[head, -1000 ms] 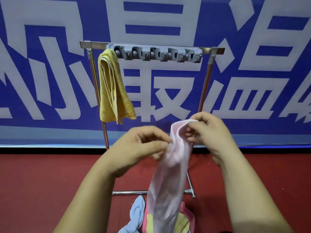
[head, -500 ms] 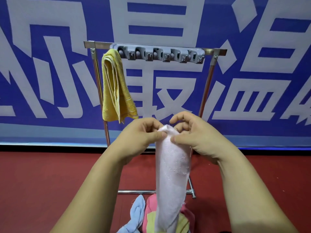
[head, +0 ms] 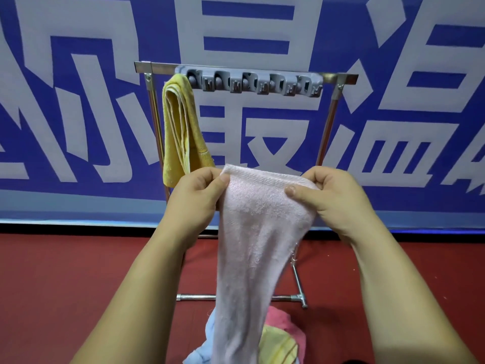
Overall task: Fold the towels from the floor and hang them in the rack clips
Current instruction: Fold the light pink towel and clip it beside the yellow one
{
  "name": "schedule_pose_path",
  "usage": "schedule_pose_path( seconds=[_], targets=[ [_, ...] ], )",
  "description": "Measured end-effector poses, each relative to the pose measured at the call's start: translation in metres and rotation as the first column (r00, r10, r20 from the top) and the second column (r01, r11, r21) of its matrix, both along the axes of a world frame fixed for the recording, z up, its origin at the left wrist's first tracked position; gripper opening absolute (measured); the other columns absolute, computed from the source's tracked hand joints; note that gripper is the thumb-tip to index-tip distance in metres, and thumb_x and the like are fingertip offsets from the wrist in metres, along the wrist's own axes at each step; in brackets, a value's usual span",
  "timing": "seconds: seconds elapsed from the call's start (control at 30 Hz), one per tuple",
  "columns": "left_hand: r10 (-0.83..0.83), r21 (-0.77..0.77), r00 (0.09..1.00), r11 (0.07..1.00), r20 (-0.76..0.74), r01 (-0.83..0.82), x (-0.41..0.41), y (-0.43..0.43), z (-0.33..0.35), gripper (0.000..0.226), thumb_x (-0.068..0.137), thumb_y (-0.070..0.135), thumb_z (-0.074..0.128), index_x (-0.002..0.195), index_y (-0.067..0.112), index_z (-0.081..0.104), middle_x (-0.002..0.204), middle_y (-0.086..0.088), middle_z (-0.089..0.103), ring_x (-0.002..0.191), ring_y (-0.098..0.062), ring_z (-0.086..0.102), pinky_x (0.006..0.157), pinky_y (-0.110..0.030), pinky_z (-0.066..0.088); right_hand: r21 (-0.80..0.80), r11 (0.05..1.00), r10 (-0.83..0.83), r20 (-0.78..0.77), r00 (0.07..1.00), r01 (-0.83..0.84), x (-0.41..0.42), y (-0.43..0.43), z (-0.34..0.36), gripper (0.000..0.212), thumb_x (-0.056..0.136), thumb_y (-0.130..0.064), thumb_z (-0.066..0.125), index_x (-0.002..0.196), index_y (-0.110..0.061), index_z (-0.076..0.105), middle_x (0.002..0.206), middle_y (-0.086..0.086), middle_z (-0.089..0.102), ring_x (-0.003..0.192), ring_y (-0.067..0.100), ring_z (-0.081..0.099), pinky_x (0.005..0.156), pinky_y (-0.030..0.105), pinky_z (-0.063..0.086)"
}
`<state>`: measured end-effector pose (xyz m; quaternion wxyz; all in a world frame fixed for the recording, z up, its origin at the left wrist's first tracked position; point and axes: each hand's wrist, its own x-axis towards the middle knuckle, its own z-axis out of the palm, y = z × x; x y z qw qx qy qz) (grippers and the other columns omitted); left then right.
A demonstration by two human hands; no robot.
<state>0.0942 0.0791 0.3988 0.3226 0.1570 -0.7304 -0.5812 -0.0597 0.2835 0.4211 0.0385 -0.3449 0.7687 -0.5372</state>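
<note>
Both arms reach forward, left hand (head: 195,195) and right hand (head: 333,198) pinched closed, apart.

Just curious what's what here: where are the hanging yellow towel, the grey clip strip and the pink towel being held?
yellow towel (head: 181,132), head view, mid-length.
grey clip strip (head: 252,84), head view, middle clip.
pale pink towel (head: 257,232), head view, upper centre.

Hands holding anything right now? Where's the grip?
Both hold the pale pink towel by its top edge: left hand pinches the left corner, right hand the right corner. The rest hangs down.

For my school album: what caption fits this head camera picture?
Both hands stretch a pink towel before the rack holding a yellow towel.
</note>
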Motion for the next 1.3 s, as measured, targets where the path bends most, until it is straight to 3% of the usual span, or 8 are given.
schedule_pose_path(
  seconds=[0.13,0.4,0.67,0.83,0.93,1.03,1.13,1.3],
  targets=[
    [0.038,0.000,0.999,0.999,-0.001,-0.038,0.001,-0.004,-0.004,0.031,0.108,0.035,0.057,0.086,0.020,0.073,0.082,0.004,0.069,0.079,-0.015,0.061,0.079,-0.044,0.056,0.002,1.000,-0.011,-0.028,1.000,0.011,-0.001,-0.005,0.001,0.034,0.077,-0.040,0.092,0.073,-0.016,0.068,0.064,-0.005,0.065,0.064,0.014,0.057,0.064,0.039,0.048],
    [0.039,0.173,0.999,0.984,-0.029,-0.033,0.005,-0.009,-0.025,0.027,0.109,0.027,0.057,0.096,0.014,0.078,0.090,-0.008,0.074,0.084,-0.022,0.065,0.086,-0.048,0.055,0.064,0.991,0.113,0.029,0.993,-0.114,-0.005,0.005,-0.007,0.013,0.085,-0.019,0.087,0.084,-0.019,0.074,0.084,0.014,0.076,0.074,0.022,0.069,0.083,0.057,0.058],
    [-0.204,0.220,0.978,0.954,-0.030,0.206,0.009,0.000,-0.028,0.031,0.095,0.038,0.075,0.096,0.008,0.071,0.089,-0.006,0.070,0.080,-0.019,0.060,0.075,-0.037,0.046,0.040,0.997,0.065,-0.066,0.996,-0.063,0.007,0.003,-0.001,0.017,0.088,-0.029,0.084,0.079,-0.021,0.072,0.071,0.003,0.072,0.065,0.015,0.063,0.069,0.041,0.053],
    [0.009,0.156,0.999,0.988,-0.052,-0.001,0.010,-0.003,-0.026,0.024,0.098,0.032,0.074,0.084,0.014,0.071,0.082,-0.002,0.070,0.074,-0.013,0.062,0.069,-0.034,0.053,0.186,0.982,-0.013,-0.140,0.990,0.039,0.001,0.006,-0.002,0.019,0.091,-0.033,0.079,0.078,-0.021,0.070,0.073,0.002,0.073,0.071,0.025,0.070,0.073,0.050,0.060],
    [0.150,0.032,0.989,0.988,0.013,-0.150,0.003,0.006,-0.032,0.032,0.099,0.041,0.070,0.081,0.014,0.068,0.075,-0.015,0.066,0.067,-0.016,0.057,0.065,-0.039,0.051,0.197,0.969,-0.121,-0.159,0.980,0.151,0.002,-0.004,-0.009,0.019,0.088,-0.036,0.077,0.075,-0.025,0.068,0.071,-0.002,0.070,0.071,0.023,0.069,0.071,0.052,0.062],
    [0.281,-0.023,0.958,0.960,0.051,-0.280,0.000,0.025,-0.033,0.037,0.101,0.042,0.066,0.079,0.012,0.064,0.060,0.002,0.059,0.058,-0.013,0.052,0.058,-0.039,0.050,0.130,0.971,-0.186,-0.111,0.976,0.200,0.006,-0.013,-0.016,0.013,0.085,-0.032,0.075,0.076,-0.026,0.067,0.070,-0.004,0.069,0.068,0.023,0.069,0.068,0.049,0.063],
    [0.305,0.025,0.952,0.952,0.030,-0.306,-0.002,0.041,-0.034,0.038,0.101,0.041,0.065,0.077,0.011,0.064,0.060,0.000,0.058,0.058,-0.012,0.050,0.061,-0.048,0.057,0.094,0.977,-0.186,-0.076,0.980,0.192,0.014,-0.019,-0.021,0.009,0.085,-0.027,0.075,0.080,-0.027,0.068,0.067,-0.005,0.068,0.060,0.011,0.063,0.060,0.037,0.056],
    [0.230,0.005,0.973,0.973,-0.003,-0.230,-0.004,0.060,-0.035,0.039,0.101,0.043,0.065,0.078,0.013,0.070,0.074,-0.011,0.068,0.067,-0.025,0.060,0.070,-0.056,0.057,0.076,0.991,-0.116,0.006,0.993,0.115,0.029,-0.028,-0.022,0.006,0.088,-0.025,0.076,0.084,-0.024,0.071,0.072,-0.002,0.075,0.061,0.022,0.072,0.065,0.048,0.064]
  ],
)
